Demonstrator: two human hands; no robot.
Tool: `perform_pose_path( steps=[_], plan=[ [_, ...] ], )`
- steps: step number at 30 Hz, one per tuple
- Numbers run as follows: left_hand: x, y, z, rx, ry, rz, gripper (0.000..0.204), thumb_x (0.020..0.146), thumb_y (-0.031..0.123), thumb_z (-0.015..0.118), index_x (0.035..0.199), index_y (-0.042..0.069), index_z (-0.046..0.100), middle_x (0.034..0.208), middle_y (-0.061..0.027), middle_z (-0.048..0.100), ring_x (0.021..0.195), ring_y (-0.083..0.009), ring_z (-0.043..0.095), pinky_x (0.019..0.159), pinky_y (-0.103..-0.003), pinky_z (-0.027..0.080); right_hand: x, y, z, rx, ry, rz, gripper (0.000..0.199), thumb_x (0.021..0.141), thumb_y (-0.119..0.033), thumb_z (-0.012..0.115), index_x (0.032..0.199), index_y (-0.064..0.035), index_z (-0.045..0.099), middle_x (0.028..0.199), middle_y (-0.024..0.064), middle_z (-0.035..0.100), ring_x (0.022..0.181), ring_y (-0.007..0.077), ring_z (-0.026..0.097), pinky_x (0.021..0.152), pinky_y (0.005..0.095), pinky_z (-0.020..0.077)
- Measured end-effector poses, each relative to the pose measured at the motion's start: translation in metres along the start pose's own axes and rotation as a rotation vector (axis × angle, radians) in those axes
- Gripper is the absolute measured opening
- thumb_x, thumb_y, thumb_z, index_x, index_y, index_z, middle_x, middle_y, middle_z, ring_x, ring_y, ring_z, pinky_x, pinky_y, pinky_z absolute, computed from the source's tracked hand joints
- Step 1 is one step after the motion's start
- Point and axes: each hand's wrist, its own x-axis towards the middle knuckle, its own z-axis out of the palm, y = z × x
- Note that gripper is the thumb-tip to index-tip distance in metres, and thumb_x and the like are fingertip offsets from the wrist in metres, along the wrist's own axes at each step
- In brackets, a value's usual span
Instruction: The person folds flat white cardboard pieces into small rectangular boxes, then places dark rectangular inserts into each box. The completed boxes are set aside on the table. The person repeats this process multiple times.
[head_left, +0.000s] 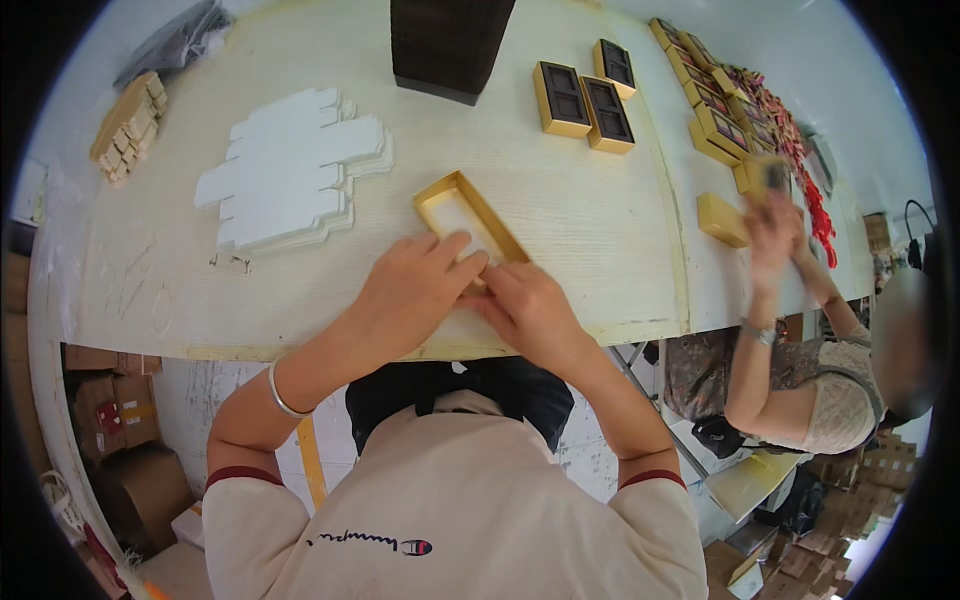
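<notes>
An open gold box with a pale inside lies slanted on the table, its far end toward the upper left. My left hand is closed at its near end, fingers reaching over the wall into it. On the other side of that end, my right hand grips with fingers curled and the thumb low. The near corner is hidden under both hands. To the left lies a stack of flat white die-cut card sheets. Beyond, to the right, stand gold boxes with dark two-hollow inserts.
A tall dark block stands at the table's far side. Folded cardboard strips lie far left. At right, a co-worker's blurred hands handle a dark-and-gold item beside a gold box, rows of filled boxes and red ribbons.
</notes>
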Motion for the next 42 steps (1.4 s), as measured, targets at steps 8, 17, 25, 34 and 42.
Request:
perform_pose_path(
  steps=[8, 17, 25, 34, 42],
  plan=[
    [-0.006, -0.042, 0.002, -0.435, -0.108, 0.121, 0.029, 0.068, 0.017, 0.079, 0.087, 0.005, 0.061, 0.103, -0.0056, 0.057, 0.093, -0.0264, 0.054, 0.078, -0.037, 0.048, 0.0, 0.024, -0.037, -0.033, -0.177, -0.153, 0.04, 0.075, -0.004, 0.07, 0.114, -0.0086, 0.063, 0.109, 0.0103, 0.059, 0.095, 0.0294, 0.056, 0.086, 0.0383, 0.0444],
    [-0.002, -0.03, 0.007, -0.511, -0.066, -0.029, 0.019, 0.074, 0.016, 0.076, 0.081, 0.006, 0.062, 0.087, -0.0039, 0.057, 0.083, -0.0249, 0.057, 0.07, -0.035, 0.047, 0.013, 0.039, -0.008, -0.012, -0.128, -0.289, 0.02, 0.074, -0.009, 0.073, 0.087, -0.0054, 0.059, 0.083, 0.0083, 0.056, 0.08, 0.0287, 0.054, 0.076, 0.0374, 0.0443],
    [0.003, -0.012, 0.022, -0.422, -0.012, -0.121, 0.013, 0.075, 0.016, 0.074, 0.08, 0.006, 0.067, 0.075, -0.0048, 0.055, 0.066, -0.0244, 0.057, 0.058, -0.035, 0.045, -0.002, 0.027, -0.007, 0.077, -0.107, -0.016, 0.035, 0.073, -0.01, 0.072, 0.104, -0.0054, 0.056, 0.095, 0.0124, 0.057, 0.087, 0.0314, 0.055, 0.078, 0.0384, 0.0448],
    [-0.014, -0.002, 0.008, -0.527, -0.179, -0.136, 0.011, 0.077, 0.015, 0.073, 0.079, 0.004, 0.068, 0.067, -0.0055, 0.054, 0.06, -0.0204, 0.053, 0.056, -0.032, 0.043, -0.06, 0.002, 0.015, -0.273, 0.055, -0.375, 0.029, 0.076, -0.012, 0.069, 0.102, -0.0038, 0.061, 0.127, 0.0164, 0.056, 0.106, 0.031, 0.057, 0.09, 0.0412, 0.0445],
    [-0.016, -0.017, 0.002, -1.001, -0.244, -0.232, 0.037, 0.093, 0.013, 0.055, 0.128, 0.007, 0.044, 0.098, -0.0092, 0.059, 0.067, -0.0144, 0.051, 0.064, -0.03, 0.046, -0.027, -0.007, 0.028, 0.789, 0.36, 0.315, 0.018, 0.077, 0.009, 0.064, 0.09, -0.001, 0.057, 0.091, 0.0102, 0.055, 0.063, 0.0198, 0.048, 0.055, 0.0318, 0.0409]
  ],
)
